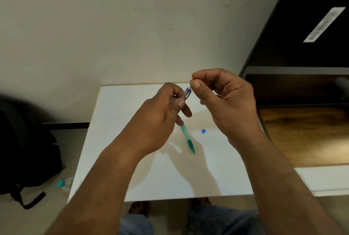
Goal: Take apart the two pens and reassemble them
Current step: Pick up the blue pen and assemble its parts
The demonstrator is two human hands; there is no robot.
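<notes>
Gripped in the left hand (162,110), its lower half hidden, the clear pen (186,94) points its blue end toward the desk's (132,178) far-right corner; the right hand (226,98) pinches that end. The green pen's (188,140) tip points nearward.

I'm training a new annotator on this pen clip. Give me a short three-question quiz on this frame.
1. True or false: the green pen lies on the white table.
2. Which hand grips the barrel of the clear pen? A) left B) right
3. Fill in: the small blue piece lies on the table to the ___ of the green pen.
Key: 1 true; 2 A, the left hand grips it, the right hand pinches its blue end; 3 right.
</notes>
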